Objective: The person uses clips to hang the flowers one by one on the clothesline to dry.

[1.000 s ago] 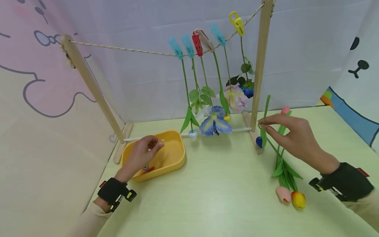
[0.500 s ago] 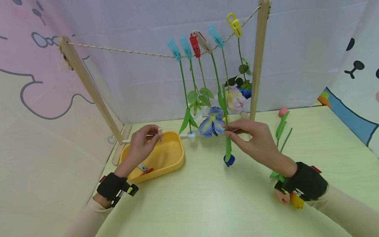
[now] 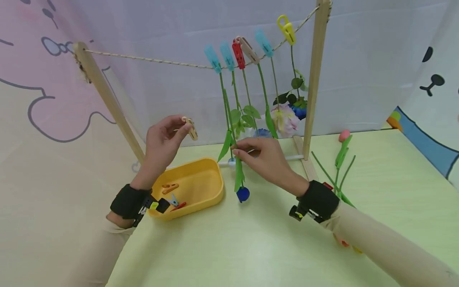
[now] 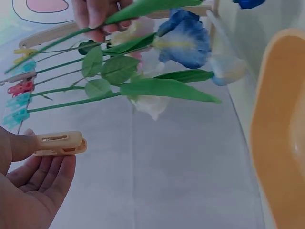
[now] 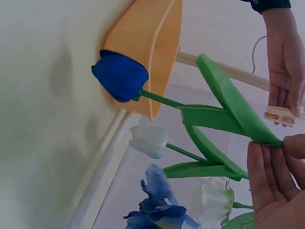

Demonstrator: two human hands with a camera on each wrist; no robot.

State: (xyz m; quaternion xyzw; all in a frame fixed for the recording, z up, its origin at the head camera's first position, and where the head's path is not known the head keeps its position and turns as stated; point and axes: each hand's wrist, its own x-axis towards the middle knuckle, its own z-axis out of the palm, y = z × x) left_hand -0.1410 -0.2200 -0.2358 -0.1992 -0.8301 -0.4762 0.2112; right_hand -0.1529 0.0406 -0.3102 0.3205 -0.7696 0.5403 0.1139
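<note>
My left hand (image 3: 163,139) pinches a pale beige clothespin (image 3: 191,128) between thumb and fingers, raised above the yellow tray (image 3: 209,201). In the left wrist view the clothespin (image 4: 59,144) lies lengthwise in the fingertips. My right hand (image 3: 263,157) pinches the green stem of a blue tulip (image 3: 243,194), its bloom hanging down and its stem end pointing up. That stem overlaps the hanging white tulip in the head view. In the right wrist view the blue bloom (image 5: 120,75) shows large, with long leaves (image 5: 233,102) near the fingers.
A rope (image 3: 150,59) spans two wooden posts (image 3: 315,75); several flowers hang from it by clothespins, blue (image 3: 212,58), red (image 3: 238,53), beige and yellow (image 3: 287,30). Several clothespins lie in the tray. More tulips (image 3: 342,153) lie on the table at right, partly behind the right forearm.
My right hand has carried the blue tulip left from the pile of tulips to the hanging flowers. My left hand has lifted the beige clothespin up out of the tray.
</note>
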